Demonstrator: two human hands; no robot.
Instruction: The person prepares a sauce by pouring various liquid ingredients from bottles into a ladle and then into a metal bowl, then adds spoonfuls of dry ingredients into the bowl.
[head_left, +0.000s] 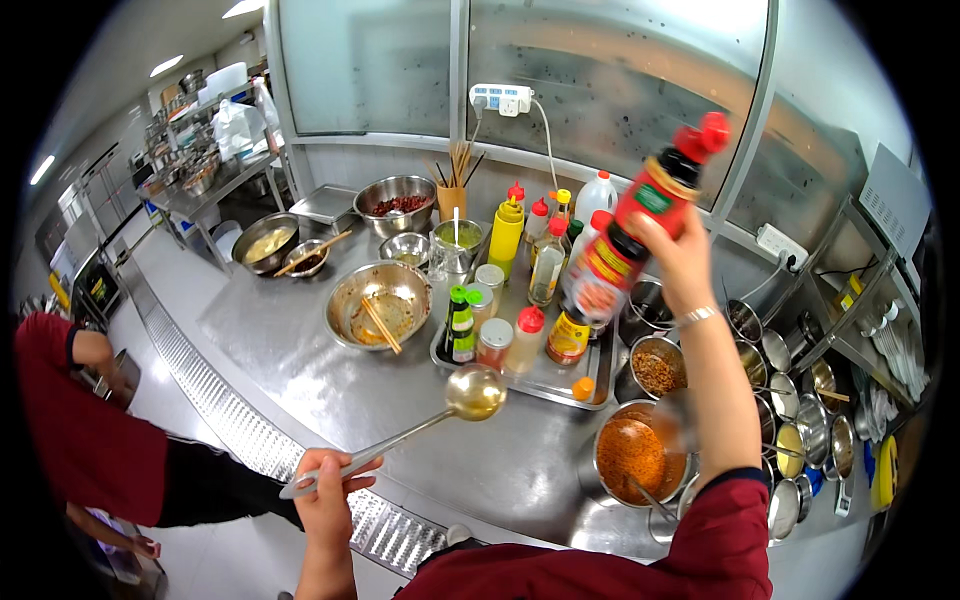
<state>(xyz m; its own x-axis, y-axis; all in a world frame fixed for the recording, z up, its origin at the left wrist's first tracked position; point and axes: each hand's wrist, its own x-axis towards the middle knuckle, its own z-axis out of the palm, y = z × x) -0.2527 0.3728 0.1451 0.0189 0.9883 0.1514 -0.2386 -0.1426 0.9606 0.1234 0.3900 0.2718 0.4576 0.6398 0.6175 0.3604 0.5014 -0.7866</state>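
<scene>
My left hand (330, 480) grips the handle of a metal ladle (475, 393), whose bowl is held over the steel worktop near a tray's front edge. Raised on the right, my right hand (671, 244) is wrapped around a large sauce bottle (626, 236) with a red cap and a red, yellow and black label. The bottle leans, its cap end up and to the right, and it is somewhat blurred. Below it a metal tray (551, 394) carries a squeeze bottle with a red cap (527, 341), a green-capped bottle (459, 330) and a yellow squeeze bottle (507, 236).
A steel mixing bowl (381, 300) with chopsticks (381, 324) stands left of the tray. At right are a pot of orange-red seasoning (634, 457) and several metal containers. A bowl of dried chillies (395, 199) sits at the back. Another person (97, 427) works at far left.
</scene>
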